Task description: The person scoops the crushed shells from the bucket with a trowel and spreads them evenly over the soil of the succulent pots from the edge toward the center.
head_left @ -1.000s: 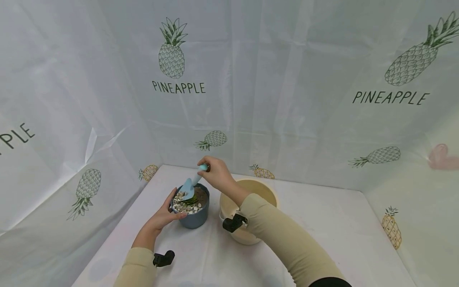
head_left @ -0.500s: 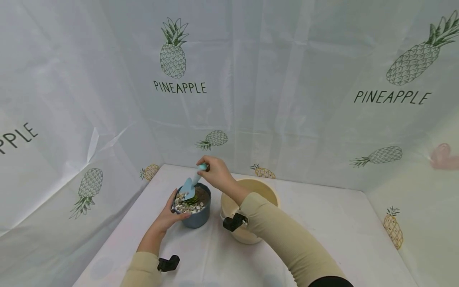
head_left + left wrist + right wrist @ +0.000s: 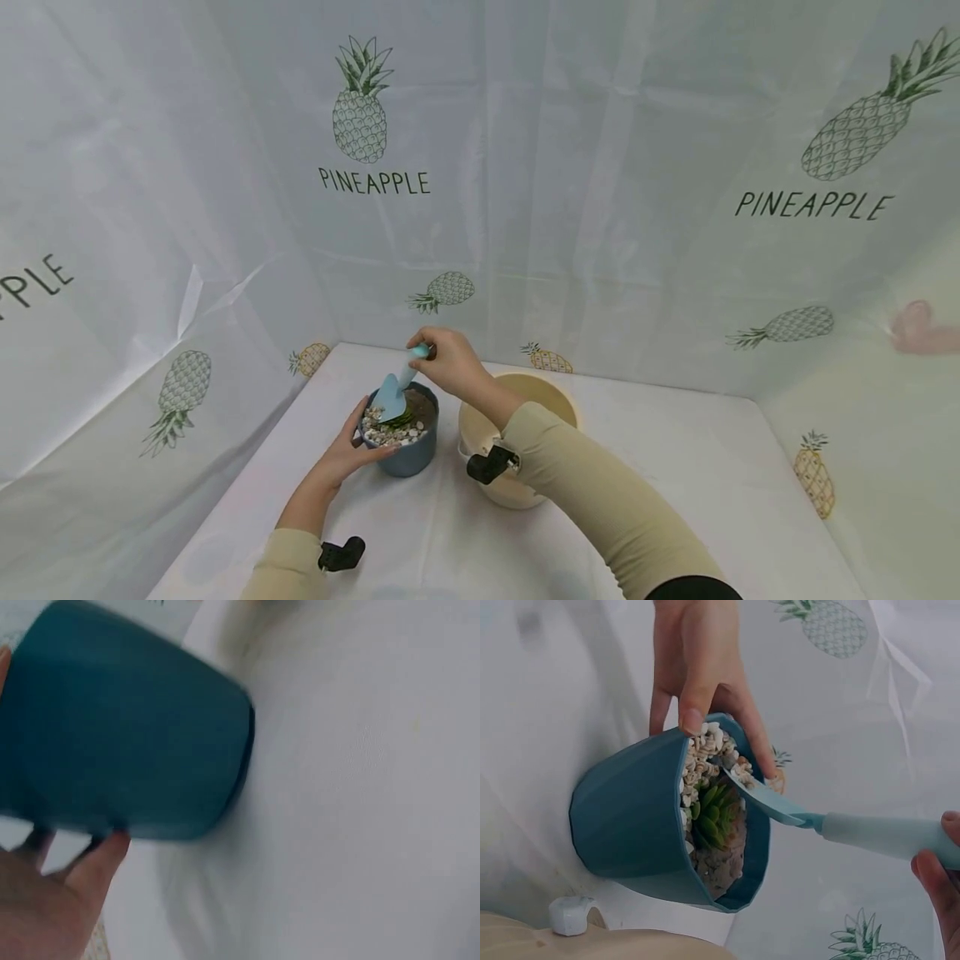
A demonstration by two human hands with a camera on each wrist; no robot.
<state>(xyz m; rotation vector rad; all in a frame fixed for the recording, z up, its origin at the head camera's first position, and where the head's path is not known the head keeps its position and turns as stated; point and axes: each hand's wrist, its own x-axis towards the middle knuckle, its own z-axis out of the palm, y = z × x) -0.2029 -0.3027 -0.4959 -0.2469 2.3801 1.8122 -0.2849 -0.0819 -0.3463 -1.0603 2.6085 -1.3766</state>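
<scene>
A blue flower pot [image 3: 408, 461] stands on the table, holding a green succulent [image 3: 715, 815], soil, and pale pebbles [image 3: 700, 759]. My left hand [image 3: 341, 457] grips the pot at its left side, thumb at the near rim and fingers around the far side. The left wrist view shows the pot's smooth wall [image 3: 120, 727] with fingers against it. My right hand [image 3: 450, 365] pinches the handle of a light-blue trowel [image 3: 391, 398] from above. In the right wrist view, the trowel's blade [image 3: 763, 801] tips into the pot, its end among the pebbles beside the succulent.
Right of the pot, a cream bucket [image 3: 513, 496] stands beneath my right forearm, partly covered by it. The table [image 3: 675, 450] has a white cloth. Pineapple-printed curtains [image 3: 600, 208] rise behind and at both sides.
My right hand has shifted very slightly left, and the trowel blade has tilted a little lower over the pebbles. My left hand stays on the pot.
</scene>
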